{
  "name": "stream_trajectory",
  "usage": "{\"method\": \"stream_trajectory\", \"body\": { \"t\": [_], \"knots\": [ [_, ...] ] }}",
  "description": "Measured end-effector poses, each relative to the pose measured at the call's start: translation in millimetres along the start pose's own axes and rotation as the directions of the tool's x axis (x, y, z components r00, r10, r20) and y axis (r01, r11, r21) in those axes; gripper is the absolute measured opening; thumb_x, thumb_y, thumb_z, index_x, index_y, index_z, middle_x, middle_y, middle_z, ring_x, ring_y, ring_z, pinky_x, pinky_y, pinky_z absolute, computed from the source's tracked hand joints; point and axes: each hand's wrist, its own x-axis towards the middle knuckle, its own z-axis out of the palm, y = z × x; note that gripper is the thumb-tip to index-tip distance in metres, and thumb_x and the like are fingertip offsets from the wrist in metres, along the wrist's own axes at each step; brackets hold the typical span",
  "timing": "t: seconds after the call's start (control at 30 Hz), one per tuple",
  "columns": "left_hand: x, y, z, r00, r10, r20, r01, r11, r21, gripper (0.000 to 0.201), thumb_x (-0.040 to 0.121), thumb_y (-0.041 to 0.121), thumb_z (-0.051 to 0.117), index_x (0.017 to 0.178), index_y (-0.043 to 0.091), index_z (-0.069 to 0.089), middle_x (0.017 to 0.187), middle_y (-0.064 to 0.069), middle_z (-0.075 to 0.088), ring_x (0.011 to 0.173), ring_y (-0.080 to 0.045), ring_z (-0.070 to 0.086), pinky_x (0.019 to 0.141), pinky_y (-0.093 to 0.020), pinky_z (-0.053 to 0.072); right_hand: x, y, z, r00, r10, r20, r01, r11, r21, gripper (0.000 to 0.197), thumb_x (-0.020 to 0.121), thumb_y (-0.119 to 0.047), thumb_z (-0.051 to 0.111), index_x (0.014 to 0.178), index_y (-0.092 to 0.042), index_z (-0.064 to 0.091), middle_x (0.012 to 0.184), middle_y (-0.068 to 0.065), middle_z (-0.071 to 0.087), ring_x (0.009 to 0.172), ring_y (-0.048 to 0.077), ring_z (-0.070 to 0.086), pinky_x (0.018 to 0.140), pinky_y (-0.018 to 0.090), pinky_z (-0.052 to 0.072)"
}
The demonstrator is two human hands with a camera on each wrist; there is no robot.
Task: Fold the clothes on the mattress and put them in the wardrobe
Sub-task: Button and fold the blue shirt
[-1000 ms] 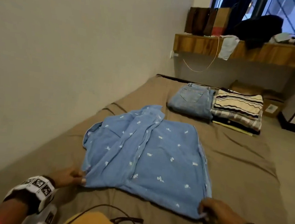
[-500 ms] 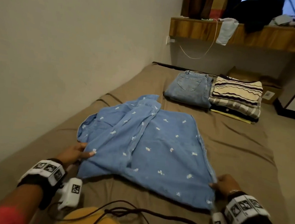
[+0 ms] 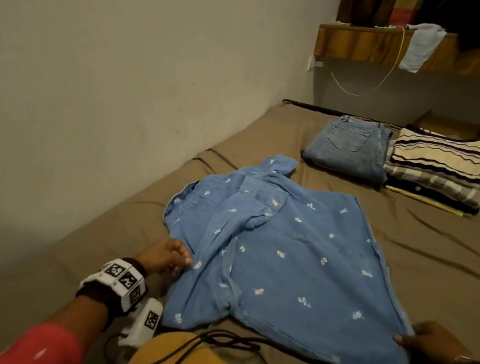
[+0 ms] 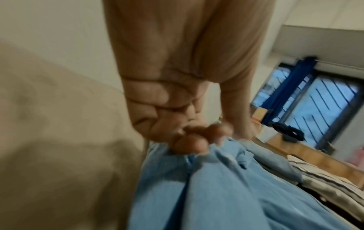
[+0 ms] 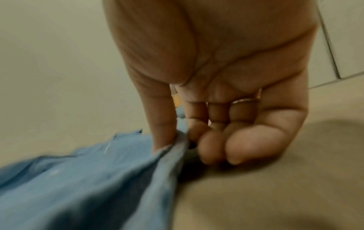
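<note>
A light blue shirt with small white prints lies spread on the brown mattress. My left hand pinches the shirt's left edge, and the left wrist view shows curled fingers bunching the blue cloth. My right hand grips the near right corner; in the right wrist view the thumb and curled fingers clamp the blue fabric against the mattress. Folded jeans and a stack of folded striped clothes sit farther back.
A plain wall runs along the mattress's left side. A wooden shelf with hanging cloth and a cable stands at the far end. A dark cord and a yellow object lie near me.
My left hand has slid farther along the shirt's left edge and now pinches it, rumpling that side. My right hand keeps hold of the near right corner. The camera has tipped downward.
</note>
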Motion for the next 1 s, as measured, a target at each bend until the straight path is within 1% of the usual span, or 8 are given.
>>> {"method": "stream_trajectory", "body": {
  "t": [0.13, 0.2, 0.3, 0.43, 0.6, 0.7, 0.87, 1.0],
  "knots": [
    [-17, -20, -41, 0.991, -0.055, -0.119, 0.053, 0.998, -0.019, 0.02, 0.089, 0.002, 0.057, 0.071, 0.011, 0.053, 0.049, 0.0, 0.052, 0.036, -0.002, 0.046, 0.038, -0.013, 0.03, 30, 49, -18, 0.996, 0.086, -0.016, -0.084, 0.992, 0.093, 0.04, 0.049, -0.021, 0.09, 0.062, 0.01, 0.068, 0.064, 0.029, 0.065, 0.066, 0.047, 0.065, 0.075, 0.058, 0.052],
    [-23, -28, -59, 0.976, -0.136, -0.172, 0.133, 0.991, -0.026, 0.019, 0.091, 0.013, 0.058, 0.072, 0.01, 0.052, 0.047, 0.003, 0.055, 0.037, -0.005, 0.047, 0.039, -0.013, 0.031, 60, 78, -16, 0.995, 0.101, -0.015, -0.097, 0.982, 0.16, 0.066, 0.022, -0.044, 0.089, 0.062, 0.005, 0.069, 0.062, 0.023, 0.067, 0.065, 0.043, 0.066, 0.072, 0.054, 0.053],
    [-6, -23, -70, 0.958, -0.172, -0.231, 0.18, 0.984, 0.011, 0.024, 0.092, 0.021, 0.057, 0.071, 0.01, 0.052, 0.055, -0.003, 0.058, 0.039, -0.009, 0.047, 0.038, -0.012, 0.032, 116, 119, -12, 0.995, 0.083, -0.056, -0.076, 0.991, 0.108, 0.07, 0.019, -0.059, 0.084, 0.052, 0.0, 0.065, 0.052, 0.019, 0.064, 0.06, 0.041, 0.064, 0.061, 0.048, 0.053],
    [49, 10, -49, 0.937, 0.095, -0.336, -0.003, 0.964, 0.265, 0.036, 0.09, 0.025, 0.06, 0.06, 0.012, 0.045, 0.057, -0.009, 0.052, 0.051, -0.017, 0.053, 0.047, -0.023, 0.039, 104, 116, -1, 0.995, 0.06, -0.085, -0.049, 0.991, 0.127, 0.062, 0.031, -0.058, 0.085, 0.047, -0.006, 0.057, 0.047, 0.019, 0.059, 0.054, 0.038, 0.061, 0.044, 0.044, 0.047],
    [104, 59, 26, 0.992, 0.127, 0.008, -0.116, 0.882, 0.457, 0.043, 0.086, 0.043, 0.061, 0.06, 0.009, 0.056, 0.062, -0.009, 0.059, 0.061, -0.019, 0.055, 0.066, -0.027, 0.045, 26, 52, -1, 0.986, 0.121, -0.113, -0.118, 0.992, 0.034, 0.042, 0.061, -0.027, 0.085, 0.071, 0.001, 0.055, 0.062, 0.021, 0.058, 0.066, 0.036, 0.058, 0.067, 0.042, 0.046],
    [113, 63, 41, 0.969, 0.144, 0.202, -0.232, 0.816, 0.53, 0.012, 0.08, 0.013, 0.071, 0.084, 0.002, 0.066, 0.08, -0.009, 0.064, 0.077, -0.016, 0.059, 0.077, -0.029, 0.044, 26, 47, -3, 0.988, 0.132, -0.083, -0.133, 0.991, -0.011, 0.04, 0.059, -0.031, 0.086, 0.062, -0.002, 0.06, 0.056, 0.017, 0.059, 0.065, 0.037, 0.06, 0.067, 0.041, 0.046],
    [64, 41, -24, 0.971, 0.222, 0.089, -0.239, 0.931, 0.275, 0.022, 0.087, 0.01, 0.063, 0.067, 0.014, 0.056, 0.046, 0.011, 0.057, 0.043, 0.004, 0.05, 0.051, -0.017, 0.041, 43, 62, -6, 0.994, 0.09, -0.062, -0.089, 0.996, 0.023, 0.085, -0.002, -0.08, 0.065, 0.038, -0.006, 0.056, 0.046, 0.02, 0.058, 0.05, 0.031, 0.056, 0.06, 0.036, 0.042],
    [50, 48, 5, 0.994, 0.03, 0.109, -0.075, 0.897, 0.436, 0.048, 0.083, 0.051, 0.056, 0.063, 0.008, 0.06, 0.052, 0.001, 0.06, 0.046, -0.005, 0.055, 0.048, -0.015, 0.043, 17, 33, -5, 0.995, 0.089, -0.043, -0.09, 0.995, -0.046, 0.065, 0.048, -0.057, 0.082, 0.064, 0.004, 0.066, 0.056, 0.019, 0.064, 0.063, 0.035, 0.063, 0.067, 0.038, 0.048]
  ]
}}
